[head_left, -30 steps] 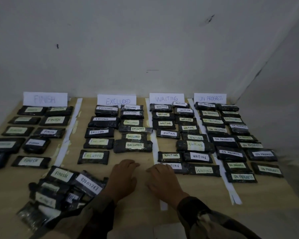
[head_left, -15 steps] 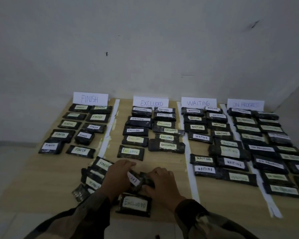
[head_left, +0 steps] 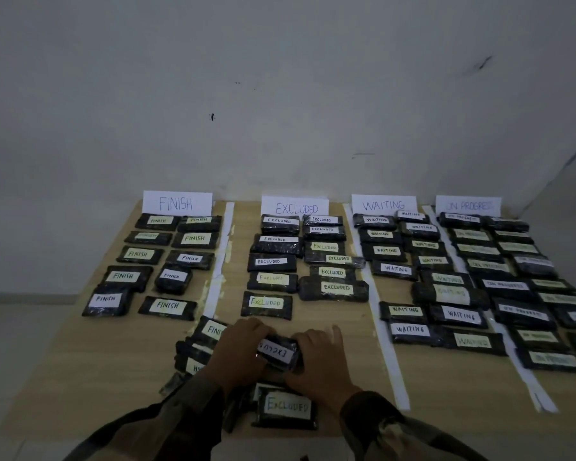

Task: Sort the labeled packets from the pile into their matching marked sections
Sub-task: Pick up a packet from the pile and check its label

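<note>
Both hands grip one dark packet (head_left: 277,353), in line with the EXCLUDED sign (head_left: 295,207) at the wall.

The left hand (head_left: 243,352) and right hand (head_left: 316,364) each curl fingers round one end of it, its white label upside down; whether it is clear of the table (head_left: 113,377) I can't tell. Farther from that sign, at the front edge, lies another Excluded packet (head_left: 286,407). The unsorted pile (head_left: 197,347) sits forward and left of the sign, by the left wrist. Sorted packets (head_left: 271,261) lie in rows just before the sign. The FINISH sign (head_left: 177,202) stands left of it, the WAITING sign (head_left: 383,204) and ON PROGRESS sign (head_left: 469,205) right.
</note>
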`<state>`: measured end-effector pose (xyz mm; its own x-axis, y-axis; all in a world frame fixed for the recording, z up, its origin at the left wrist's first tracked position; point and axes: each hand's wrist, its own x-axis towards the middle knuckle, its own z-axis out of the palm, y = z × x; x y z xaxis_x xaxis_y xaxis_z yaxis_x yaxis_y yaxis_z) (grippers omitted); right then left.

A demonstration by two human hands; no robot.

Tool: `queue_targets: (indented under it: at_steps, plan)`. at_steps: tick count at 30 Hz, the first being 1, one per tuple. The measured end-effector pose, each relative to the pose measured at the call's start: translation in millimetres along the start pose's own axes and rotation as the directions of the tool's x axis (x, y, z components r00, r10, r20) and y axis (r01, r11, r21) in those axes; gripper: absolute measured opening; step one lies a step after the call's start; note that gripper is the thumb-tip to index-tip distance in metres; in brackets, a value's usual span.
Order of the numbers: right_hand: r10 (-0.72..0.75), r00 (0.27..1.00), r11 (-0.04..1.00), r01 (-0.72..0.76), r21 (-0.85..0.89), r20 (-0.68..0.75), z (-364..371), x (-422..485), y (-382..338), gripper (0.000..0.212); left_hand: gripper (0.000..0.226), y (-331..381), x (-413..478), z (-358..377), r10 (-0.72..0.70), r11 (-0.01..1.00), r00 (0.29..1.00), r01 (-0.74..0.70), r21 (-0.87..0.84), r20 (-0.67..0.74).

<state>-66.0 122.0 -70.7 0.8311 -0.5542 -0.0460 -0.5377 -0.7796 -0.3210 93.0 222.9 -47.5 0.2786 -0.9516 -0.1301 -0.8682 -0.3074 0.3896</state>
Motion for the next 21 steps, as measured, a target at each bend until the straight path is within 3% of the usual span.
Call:
queue_targets:
  at_steps: [2,8,12,14,17,21]
  plan:
    - [-0.048,0.996,0.998,0.051,0.036,-0.073,-2.3,3.1,0.3,0.061,0.054,0.0,5.7,-1.5,0.025,1.0,1.0,-0.025,0.012,-0.018]
    - [-0.147,0.989,0.987,0.149,0.058,-0.032,-33.2,9.4,-1.9,0.063,0.041,4.2,21.9,-11.1,0.036,0.999,0.999,-0.036,-0.02,0.002]
    - [-0.004,0.994,0.939,0.041,0.342,-0.107,-38.4,9.2,-2.1,0.067,0.033,10.2,27.3,-14.0,-0.052,0.987,0.998,0.045,-0.154,-0.041]
    - [0.105,0.993,0.874,-0.065,0.482,-0.057,-40.3,9.1,-4.2,0.074,0.024,19.0,30.4,-15.1,-0.137,0.957,0.989,0.115,-0.268,-0.062]
    - [0.184,0.982,0.8,-0.126,0.587,-0.041,-35.1,9.5,-6.6,0.081,0.023,31.7,35.7,-13.9,-0.322,0.846,0.946,0.264,-0.463,-0.048]
    - [0.246,0.969,0.726,-0.164,0.668,-0.029,-27.7,9.6,-8.0,0.087,0.016,47.1,36.8,-9.9,-0.477,0.504,0.867,0.403,-0.764,0.142]
